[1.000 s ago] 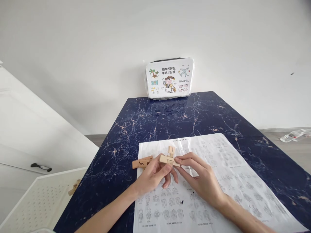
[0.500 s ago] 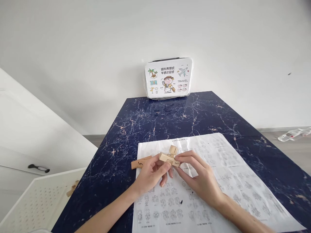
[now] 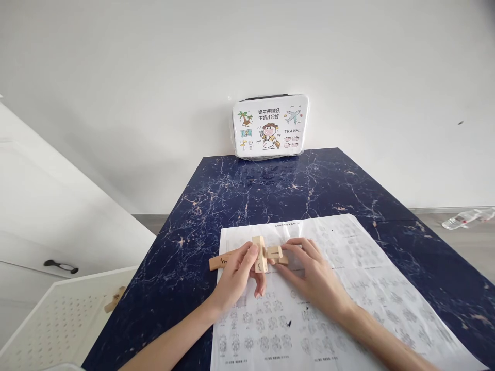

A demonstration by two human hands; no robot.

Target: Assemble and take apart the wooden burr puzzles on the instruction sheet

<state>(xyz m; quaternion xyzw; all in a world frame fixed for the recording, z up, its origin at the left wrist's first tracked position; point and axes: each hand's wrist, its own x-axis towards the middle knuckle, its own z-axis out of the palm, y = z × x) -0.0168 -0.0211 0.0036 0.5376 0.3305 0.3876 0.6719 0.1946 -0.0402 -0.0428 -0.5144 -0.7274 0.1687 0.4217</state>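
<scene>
Both hands hold a small wooden puzzle assembly (image 3: 266, 254) made of crossed light-wood bars, just above a printed instruction sheet (image 3: 348, 288). My left hand (image 3: 236, 275) pinches the upright bar from the left side. My right hand (image 3: 309, 273) grips the horizontal bar from the right with fingers curled. A loose wooden bar (image 3: 220, 262) with a dark mark lies on the table beside my left hand, at the sheet's left edge.
The dark blue marbled table (image 3: 270, 190) ends at a white wall, where a white illustrated case (image 3: 270, 126) stands. A white perforated basket (image 3: 58, 319) with a wooden piece (image 3: 113, 300) sits low at the left. A clear plastic bottle (image 3: 467, 217) lies on the floor at right.
The wooden assembly has been turned in my hands, so one bar now stands upright on the left and another points right. Both hands shifted slightly away from me.
</scene>
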